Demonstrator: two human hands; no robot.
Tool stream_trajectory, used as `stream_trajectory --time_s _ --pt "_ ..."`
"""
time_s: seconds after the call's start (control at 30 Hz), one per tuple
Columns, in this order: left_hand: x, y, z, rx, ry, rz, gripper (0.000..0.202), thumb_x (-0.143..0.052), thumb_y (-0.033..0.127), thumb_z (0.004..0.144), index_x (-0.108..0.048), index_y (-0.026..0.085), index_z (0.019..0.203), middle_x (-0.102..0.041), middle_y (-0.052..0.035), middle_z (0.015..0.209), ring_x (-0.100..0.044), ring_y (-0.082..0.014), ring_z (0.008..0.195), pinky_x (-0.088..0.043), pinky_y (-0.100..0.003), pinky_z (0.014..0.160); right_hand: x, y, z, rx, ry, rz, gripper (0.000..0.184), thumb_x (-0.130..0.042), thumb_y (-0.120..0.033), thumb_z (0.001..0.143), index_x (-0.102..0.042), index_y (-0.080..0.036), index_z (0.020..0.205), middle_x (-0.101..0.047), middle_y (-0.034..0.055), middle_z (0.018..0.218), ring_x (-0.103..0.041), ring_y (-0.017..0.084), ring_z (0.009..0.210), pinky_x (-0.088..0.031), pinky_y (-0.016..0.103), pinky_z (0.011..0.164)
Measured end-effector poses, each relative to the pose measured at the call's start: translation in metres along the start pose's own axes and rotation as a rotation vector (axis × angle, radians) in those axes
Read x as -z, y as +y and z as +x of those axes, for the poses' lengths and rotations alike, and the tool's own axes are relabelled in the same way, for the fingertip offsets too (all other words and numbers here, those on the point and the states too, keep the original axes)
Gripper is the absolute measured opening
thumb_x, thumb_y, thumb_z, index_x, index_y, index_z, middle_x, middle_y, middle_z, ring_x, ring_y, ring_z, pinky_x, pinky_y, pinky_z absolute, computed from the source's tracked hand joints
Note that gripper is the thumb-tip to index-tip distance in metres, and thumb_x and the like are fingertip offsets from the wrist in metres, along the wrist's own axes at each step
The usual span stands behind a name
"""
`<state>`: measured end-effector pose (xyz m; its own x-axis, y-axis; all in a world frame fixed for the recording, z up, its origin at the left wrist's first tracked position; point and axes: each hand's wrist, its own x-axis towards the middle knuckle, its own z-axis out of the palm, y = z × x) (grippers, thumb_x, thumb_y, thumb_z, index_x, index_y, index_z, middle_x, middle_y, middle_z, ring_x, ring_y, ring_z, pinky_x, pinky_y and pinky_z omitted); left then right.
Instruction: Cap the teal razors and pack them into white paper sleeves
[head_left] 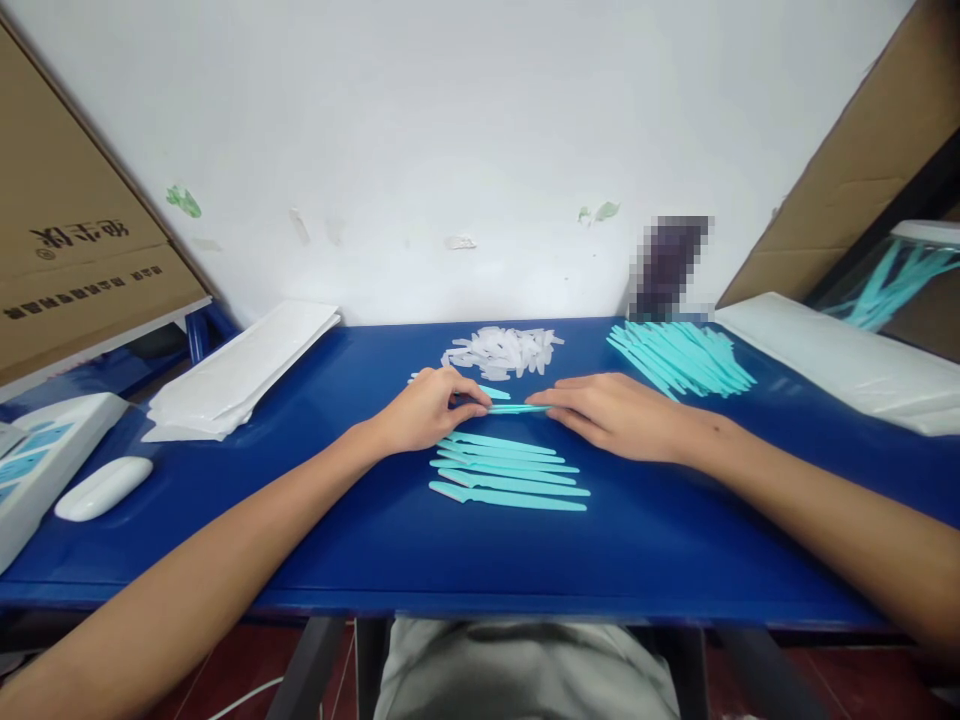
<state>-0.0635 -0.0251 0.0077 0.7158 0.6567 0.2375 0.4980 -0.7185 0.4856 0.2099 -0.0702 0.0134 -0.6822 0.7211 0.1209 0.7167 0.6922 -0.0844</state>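
My left hand [433,408] and my right hand [616,414] hold a turquoise eyebrow razor [519,408] level between them, just above the table. The left fingers pinch its left end and the right fingers close on its right end. Whether it is one razor or two lying together I cannot tell. Nearer to me lies a row of several turquoise eyebrow razors [517,480], handles pointing right. Another razor [495,392] shows partly behind my left fingers. Beyond the hands is a loose pile of small translucent white blade caps [510,350].
A heap of turquoise razors [682,357] lies at the back right, beside a white packet [840,350]. White bags [244,370] are stacked at the left. A white mouse-shaped object [103,488] sits nearer. Cardboard [82,220] stands along the left side, and a wall [450,150] closes the back.
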Motion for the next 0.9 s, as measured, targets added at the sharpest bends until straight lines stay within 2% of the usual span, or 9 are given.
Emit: stream_trajectory --time_s 0.1,0.23,0.4,0.53,0.67,0.73,0.83,0.9 --pt "0.002 0.001 -0.001 -0.035 -0.018 0.045 0.018 -0.06 0.025 0.094 -0.076 0.02 0.102 -0.075 -0.0056 0.101 -0.068 -0.0175 0.087 -0.052 -0.028 0.074 0.002 0.0 -0.001 -0.016 -0.011 -0.047 0.041 -0.035 -0.027 0.103 -0.059 -0.025 0.135 -0.072 0.0073 0.11 -0.069 0.022 0.09 -0.044 0.03 0.069" --pt "0.002 0.002 0.0 -0.006 -0.035 0.004 0.018 -0.061 0.021 0.092 -0.076 0.019 0.103 -0.076 -0.0048 0.099 -0.07 -0.0161 0.083 -0.053 -0.026 0.074 0.002 -0.002 -0.001 -0.04 -0.008 -0.155 0.043 -0.034 -0.024 0.102 -0.059 -0.026 0.137 -0.072 0.0076 0.105 -0.068 0.021 0.077 -0.038 0.029 0.061" --pt "-0.006 0.002 0.001 -0.023 0.03 -0.044 0.014 -0.065 0.022 0.089 -0.076 0.019 0.097 -0.078 -0.0037 0.09 -0.071 -0.017 0.081 -0.056 -0.026 0.072 -0.006 -0.012 0.004 -0.013 -0.014 -0.2 0.046 -0.037 -0.017 0.097 -0.055 -0.025 0.139 -0.069 0.0087 0.104 -0.065 0.019 0.072 -0.033 0.028 0.056" --pt "-0.01 0.003 0.002 -0.042 0.048 -0.068 0.013 -0.067 0.02 0.087 -0.075 0.018 0.098 -0.077 -0.0029 0.088 -0.071 -0.0162 0.079 -0.056 -0.025 0.072 -0.011 -0.018 0.008 -0.019 -0.023 -0.214 0.044 -0.036 -0.019 0.098 -0.055 -0.023 0.138 -0.068 0.0091 0.105 -0.064 0.018 0.07 -0.032 0.029 0.054" --pt "-0.012 0.004 0.005 -0.037 0.062 -0.045 0.01 -0.068 0.017 0.086 -0.075 0.018 0.094 -0.077 -0.0025 0.087 -0.069 -0.0159 0.078 -0.054 -0.025 0.073 -0.011 -0.021 0.01 -0.048 -0.02 -0.204 0.041 -0.036 -0.022 0.1 -0.057 -0.022 0.135 -0.068 0.007 0.097 -0.064 0.019 0.07 -0.032 0.029 0.055" --pt "-0.011 0.004 0.006 -0.053 0.038 0.014 0.015 -0.066 0.016 0.088 -0.074 0.018 0.1 -0.076 -0.0033 0.089 -0.068 -0.0162 0.079 -0.053 -0.026 0.074 -0.011 -0.022 0.01 -0.053 -0.018 -0.183 0.04 -0.036 -0.023 0.101 -0.057 -0.021 0.135 -0.068 0.0063 0.094 -0.064 0.019 0.07 -0.033 0.029 0.056" --pt "-0.002 0.002 0.007 -0.143 -0.064 0.19 0.022 -0.06 0.02 0.093 -0.072 0.018 0.112 -0.073 -0.006 0.094 -0.065 -0.0187 0.085 -0.049 -0.029 0.079 -0.009 -0.024 0.011 -0.056 0.002 -0.161 0.038 -0.035 -0.027 0.102 -0.058 -0.02 0.132 -0.068 0.0073 0.096 -0.064 0.019 0.074 -0.035 0.029 0.059" --pt "0.007 -0.001 0.006 -0.205 -0.137 0.286 0.022 -0.056 0.023 0.096 -0.072 0.018 0.109 -0.07 -0.0078 0.094 -0.063 -0.0205 0.088 -0.046 -0.031 0.08 -0.007 -0.025 0.01 -0.052 0.083 -0.186 0.039 -0.035 -0.031 0.103 -0.058 -0.019 0.131 -0.067 0.0111 0.107 -0.064 0.022 0.085 -0.038 0.031 0.065"
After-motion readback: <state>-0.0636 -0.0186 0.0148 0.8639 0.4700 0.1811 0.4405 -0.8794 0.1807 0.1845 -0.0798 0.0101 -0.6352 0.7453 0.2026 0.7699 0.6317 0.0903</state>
